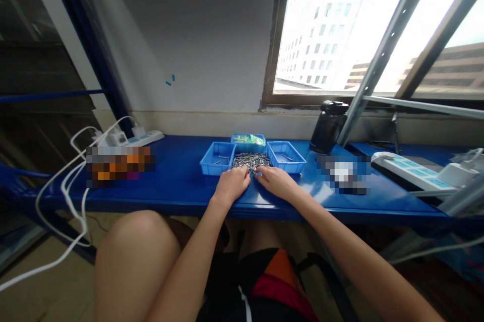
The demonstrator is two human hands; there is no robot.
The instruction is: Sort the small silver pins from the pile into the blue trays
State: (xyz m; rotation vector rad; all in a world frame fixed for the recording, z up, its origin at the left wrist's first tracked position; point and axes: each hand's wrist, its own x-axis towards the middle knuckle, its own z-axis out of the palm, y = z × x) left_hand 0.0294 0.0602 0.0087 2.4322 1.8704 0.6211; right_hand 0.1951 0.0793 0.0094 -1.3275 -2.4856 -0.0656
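A heap of small silvery metal pieces, which look like screws, lies on the blue tabletop between two blue trays. At the near left edge of this heap is my left hand, its fingers curled together. Close by on the right, my right hand has its fingers bent and the fingertips pinched at the front of the pile. Whatever either hand holds is too small to make out. The left tray contains a few thin metal pieces, as does the right tray.
Behind the heap stands another blue tray with a green plastic packet. A black jar stands back right. Power strips and white cables lie toward the sides. Blurred-out items sit left and right on the blue table.
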